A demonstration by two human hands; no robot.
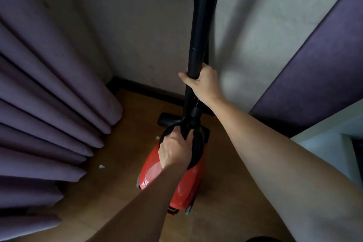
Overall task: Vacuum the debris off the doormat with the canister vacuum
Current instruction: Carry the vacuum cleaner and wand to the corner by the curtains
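Red canister vacuum point(172, 179) below, left hand point(174, 149) gripping its handle, right hand point(204, 82) grasping wand point(198, 45)

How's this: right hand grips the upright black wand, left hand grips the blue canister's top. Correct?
No: the canister is red, not blue, per the head view. The right hand does grip the upright black wand; the left hand grips the canister's top.

The canister vacuum point(172, 179) has a glossy red plastic shell; its wand point(198, 45) is smooth, matt black plastic. Purple curtains point(49, 94) are soft, matt cloth. The floor point(225, 163) looks like smooth wood.
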